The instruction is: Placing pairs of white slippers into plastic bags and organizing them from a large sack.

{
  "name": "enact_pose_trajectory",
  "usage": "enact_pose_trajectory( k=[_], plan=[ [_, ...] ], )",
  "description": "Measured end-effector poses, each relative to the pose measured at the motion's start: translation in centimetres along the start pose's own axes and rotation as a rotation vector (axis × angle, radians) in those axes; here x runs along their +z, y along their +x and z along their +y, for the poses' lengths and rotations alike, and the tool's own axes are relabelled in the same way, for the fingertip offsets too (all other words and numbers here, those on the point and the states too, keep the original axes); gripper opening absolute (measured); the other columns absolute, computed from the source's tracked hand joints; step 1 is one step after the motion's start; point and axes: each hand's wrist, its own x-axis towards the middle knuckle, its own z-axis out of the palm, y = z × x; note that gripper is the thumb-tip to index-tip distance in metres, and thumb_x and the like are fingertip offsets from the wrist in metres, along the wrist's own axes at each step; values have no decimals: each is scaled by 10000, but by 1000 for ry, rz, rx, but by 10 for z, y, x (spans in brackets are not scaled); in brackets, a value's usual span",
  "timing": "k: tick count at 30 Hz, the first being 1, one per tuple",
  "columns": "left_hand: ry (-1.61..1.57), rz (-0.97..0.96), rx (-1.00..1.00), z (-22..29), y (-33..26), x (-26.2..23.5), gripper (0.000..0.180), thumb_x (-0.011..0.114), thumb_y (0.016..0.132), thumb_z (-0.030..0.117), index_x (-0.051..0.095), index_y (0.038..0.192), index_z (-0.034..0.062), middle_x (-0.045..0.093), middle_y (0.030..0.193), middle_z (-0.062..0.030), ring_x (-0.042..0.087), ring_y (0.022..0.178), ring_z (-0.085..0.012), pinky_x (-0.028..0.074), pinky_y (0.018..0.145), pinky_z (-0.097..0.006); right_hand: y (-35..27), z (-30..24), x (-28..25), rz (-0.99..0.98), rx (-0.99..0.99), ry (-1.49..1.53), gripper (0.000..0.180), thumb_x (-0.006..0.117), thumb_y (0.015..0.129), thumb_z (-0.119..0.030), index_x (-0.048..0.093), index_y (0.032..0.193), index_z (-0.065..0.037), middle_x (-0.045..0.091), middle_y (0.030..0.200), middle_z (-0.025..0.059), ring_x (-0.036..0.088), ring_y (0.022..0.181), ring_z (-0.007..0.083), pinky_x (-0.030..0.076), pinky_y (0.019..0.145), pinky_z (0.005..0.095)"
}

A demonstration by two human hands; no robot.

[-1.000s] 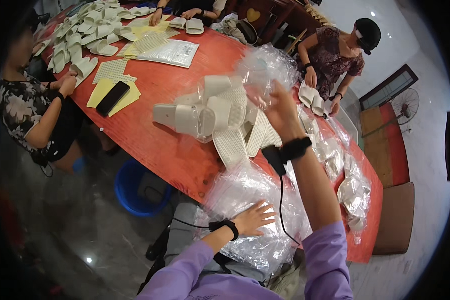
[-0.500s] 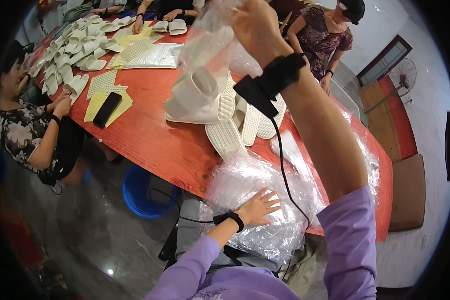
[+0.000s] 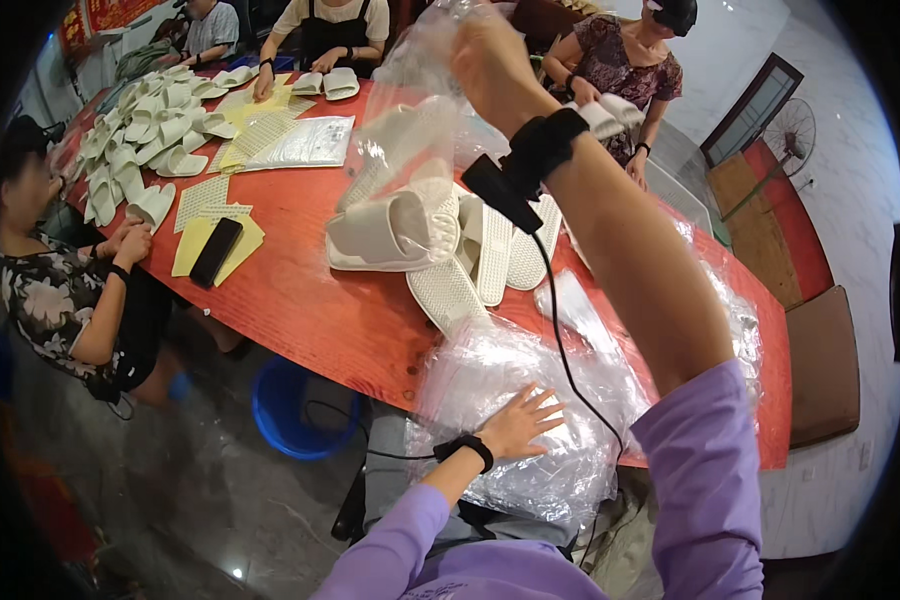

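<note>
My left hand (image 3: 523, 422) lies flat with fingers spread on a pile of clear plastic bags (image 3: 480, 372) at the table's near edge. Raised at the top, my right hand (image 3: 490, 65) is blurred and grips the upper part of a clear plastic bag (image 3: 417, 75). That bag hangs down around cream slippers; one slipper (image 3: 370, 238) shows its side and strap low down, its toe toward more slippers. Just right of it, several loose cream slippers (image 3: 493, 255) lie on the red table (image 3: 290, 290), partly under the bag.
A heap of cream slippers (image 3: 135, 130) covers the far left, near yellow sheets and a black phone (image 3: 215, 252). A blue bucket (image 3: 305, 408) stands on the floor. Co-workers sit or stand around the table; one at the far right holds pale slippers (image 3: 610, 115).
The slippers in the hanging bag have shifted, and a second one now shows higher in it. My right hand has blurred with motion; my left stays flat on the pile.
</note>
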Motion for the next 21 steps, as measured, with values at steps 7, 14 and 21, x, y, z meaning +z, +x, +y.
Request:
enact_pose_trajectory(
  k=[7, 14, 21],
  plan=[
    [-23, -87, -49, -4, -7, -1, 614, 490, 862, 521, 424, 1380, 199, 365, 1452, -40, 208, 1401, -267, 40, 1149, -508, 9, 7, 29, 216, 121, 589, 75, 525, 764, 23, 567, 818, -6, 518, 758, 135, 536, 744, 273, 416, 567, 382],
    [-35, 10, -7, 0, -1, 1, 609, 502, 853, 519, 450, 1363, 189, 369, 1452, -39, 217, 1399, -265, 57, 1148, -513, 42, -30, -29, 255, 74, 651, 80, 428, 911, -105, 494, 877, -76, 485, 764, 4, 457, 604, 122, 430, 555, 241],
    [12, -55, 23, -1, 9, -1, 616, 514, 843, 525, 465, 1355, 185, 353, 1467, -39, 210, 1401, -269, 57, 1147, -510, -69, -80, -83, 189, 170, 216, 234, 401, 882, -20, 529, 1067, 42, 565, 922, 91, 555, 783, 103, 487, 595, 222]
  ],
)
